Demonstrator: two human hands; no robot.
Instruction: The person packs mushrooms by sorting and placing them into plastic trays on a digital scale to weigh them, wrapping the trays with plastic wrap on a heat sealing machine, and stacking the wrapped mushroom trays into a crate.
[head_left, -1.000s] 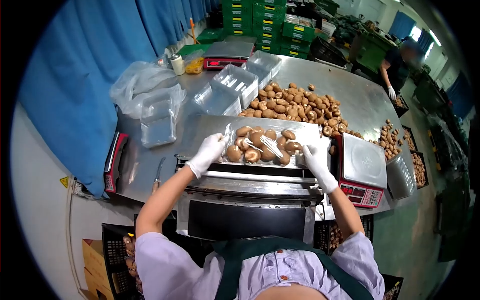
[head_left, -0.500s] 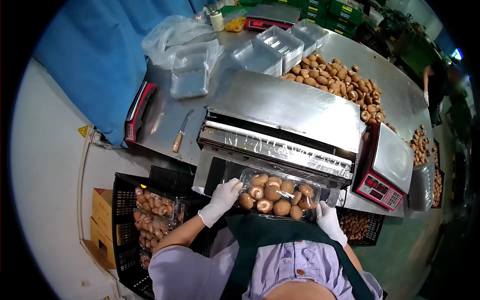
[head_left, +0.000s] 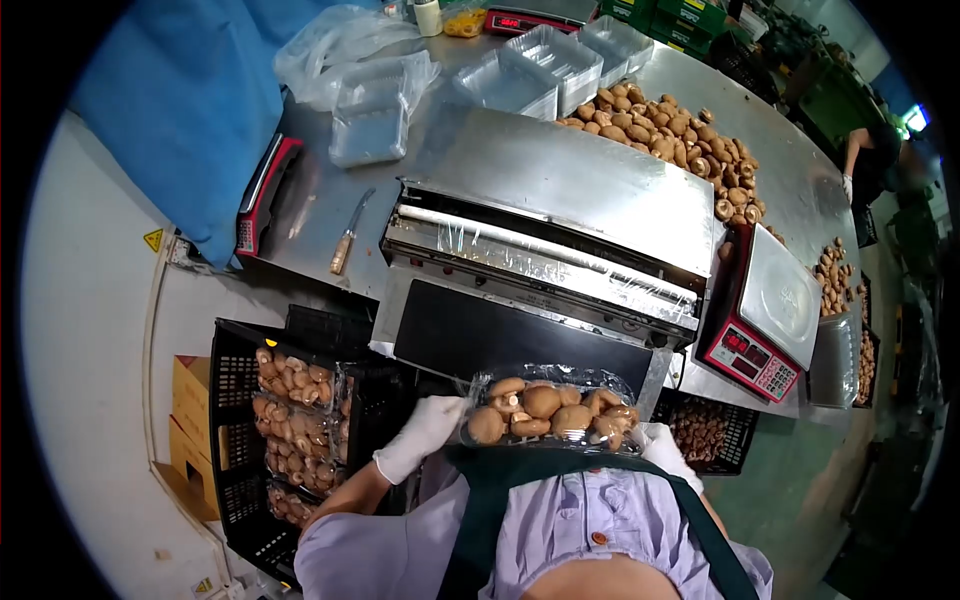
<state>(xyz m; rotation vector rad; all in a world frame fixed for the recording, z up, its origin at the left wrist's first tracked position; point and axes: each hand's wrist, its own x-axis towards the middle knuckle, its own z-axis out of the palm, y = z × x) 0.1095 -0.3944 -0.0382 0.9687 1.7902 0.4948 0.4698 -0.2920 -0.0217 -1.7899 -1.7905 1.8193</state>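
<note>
A clear plastic tray of brown mushrooms [head_left: 545, 405], with shiny film about it, is held close to my apron. My left hand [head_left: 425, 435], in a white glove, grips the tray's left end. On the other end is my right hand [head_left: 664, 450], also gloved, its fingers partly hidden behind the tray edge. Just beyond the tray lies the black plate [head_left: 500, 335] of a film wrapping machine [head_left: 580, 165]. Clear film covers the machine's roller [head_left: 540, 250].
Left, a black crate [head_left: 236, 440] holds wrapped mushroom packs [head_left: 295, 430]. A knife [head_left: 350, 235] lies beside the machine. Right stands a red scale [head_left: 765, 320]. Loose mushrooms [head_left: 680, 140] and stacked empty trays [head_left: 555, 65] are behind. A co-worker [head_left: 868, 160] is at far right.
Both hands have drawn the mushroom tray off the machine's front toward my body, baring the black plate. The tray now tilts, and the camera view has shifted slightly.
</note>
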